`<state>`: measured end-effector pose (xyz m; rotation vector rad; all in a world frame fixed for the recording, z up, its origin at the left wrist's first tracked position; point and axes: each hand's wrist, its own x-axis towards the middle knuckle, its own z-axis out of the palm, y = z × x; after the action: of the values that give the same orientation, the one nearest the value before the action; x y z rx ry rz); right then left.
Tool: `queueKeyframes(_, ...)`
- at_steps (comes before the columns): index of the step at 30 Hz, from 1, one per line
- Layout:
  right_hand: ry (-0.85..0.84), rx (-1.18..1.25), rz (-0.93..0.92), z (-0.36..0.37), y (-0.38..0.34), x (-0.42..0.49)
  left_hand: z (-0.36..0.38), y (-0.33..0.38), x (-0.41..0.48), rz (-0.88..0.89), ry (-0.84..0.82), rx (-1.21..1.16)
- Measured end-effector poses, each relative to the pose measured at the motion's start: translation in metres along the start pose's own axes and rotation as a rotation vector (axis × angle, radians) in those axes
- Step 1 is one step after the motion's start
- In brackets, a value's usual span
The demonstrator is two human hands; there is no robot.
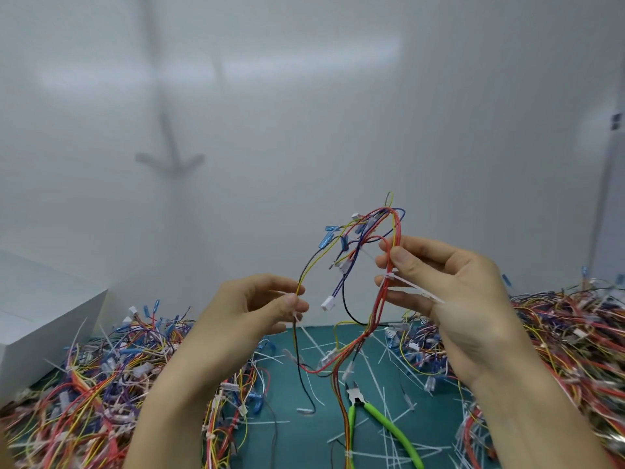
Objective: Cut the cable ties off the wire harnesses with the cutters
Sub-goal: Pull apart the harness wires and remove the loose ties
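I hold one wire harness up in front of me, a loose tangle of red, yellow, black and blue wires with white and blue connectors. My left hand pinches its yellow and black strand at a small white tie. My right hand grips the red bundle just above a white cable tie, whose long tail runs across my fingers. The green-handled cutters lie on the teal mat below, untouched by either hand, their jaws pointing away from me.
Big heaps of harnesses lie at the left and right of the mat. Several cut white tie pieces litter the mat around the cutters. A white box stands at the far left. A white wall closes the back.
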<state>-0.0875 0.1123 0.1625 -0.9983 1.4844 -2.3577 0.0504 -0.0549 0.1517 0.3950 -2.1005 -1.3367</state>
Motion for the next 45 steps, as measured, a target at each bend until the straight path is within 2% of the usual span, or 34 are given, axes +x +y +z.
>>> queueKeyframes(3,-0.008,0.0,-0.005,0.001,0.0,-0.001,0.008,0.006,0.001,0.132,0.158,0.106)
queueKeyframes(6,-0.015,0.013,-0.005,0.002,0.001,-0.001,0.018,0.02,-0.003,0.332,0.288,0.078)
queueKeyframes(9,-0.021,0.007,-0.011,0.005,0.002,-0.001,0.027,0.027,-0.007,0.419,0.243,0.102)
queueKeyframes(12,-0.018,0.002,-0.022,0.007,0.004,-0.002,0.038,0.027,-0.008,0.348,0.085,0.097)
queueKeyframes(17,-0.012,0.021,-0.044,0.01,0.004,-0.004,0.05,0.023,-0.005,0.333,0.007,0.179)
queueKeyframes(25,-0.154,-0.134,-0.017,0.011,0.008,-0.004,0.051,0.02,-0.002,0.348,0.102,0.185)
queueKeyframes(31,-0.182,-0.284,-0.002,0.007,0.005,-0.004,0.041,0.017,0.002,0.259,0.163,-0.014)
queueKeyframes(35,-0.186,-0.38,-0.105,0.006,0.0,-0.005,0.037,0.016,0.004,0.184,0.255,-0.217)
queueKeyframes(38,-0.212,-0.425,-0.16,0.004,-0.004,-0.006,0.034,0.014,0.006,0.14,0.313,-0.285)
queueKeyframes(42,-0.238,-0.545,-0.095,0.002,0.0,-0.004,0.032,0.012,0.006,0.07,0.37,-0.411)
queueKeyframes(45,-0.322,-0.751,-0.026,0.001,0.007,-0.002,0.029,0.011,0.007,0.05,0.396,-0.477)
